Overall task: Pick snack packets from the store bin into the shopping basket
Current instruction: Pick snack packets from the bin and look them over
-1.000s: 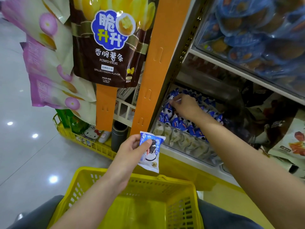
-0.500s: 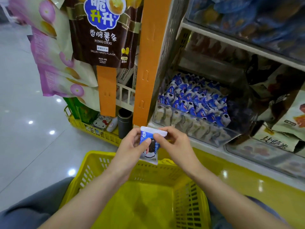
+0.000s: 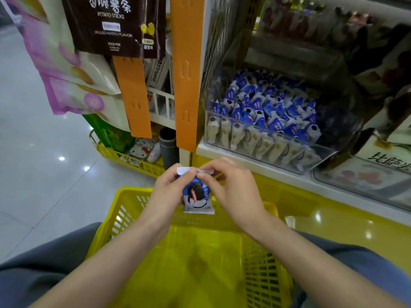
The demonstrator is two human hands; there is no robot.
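Packet [image 3: 197, 196]: blue-and-white snack packet with a dark cookie picture, held in the air over the far rim of the basket, near the middle of the view.
Basket [image 3: 262, 263]: yellow, slotted walls, sitting low in front of the person; no packets show on its floor.
Left hand [image 3: 169, 190]: fingers pinched shut on the packet's upper left edge, thumb pressed near the crimped top seal.
Right hand [image 3: 231, 190]: fingers closed on the upper right edge, meeting the left hand at the top seal.
Axis: packet hangs upright, long axis running from the top seal between the fingertips down to the free bottom seal.
Key relation: packet lies directly below the fingers and above the basket's far edge, so the open basket is down and toward the person; both hands are equally near.
Bin [image 3: 255, 138]: clear bin on the shelf, beyond and to the right of the hands, well stocked with more blue packets.
Step in hand: likely carrying the packet back over the basket mouth to let it go.
Risk: released this far out, it could catch the rim and fall outside.
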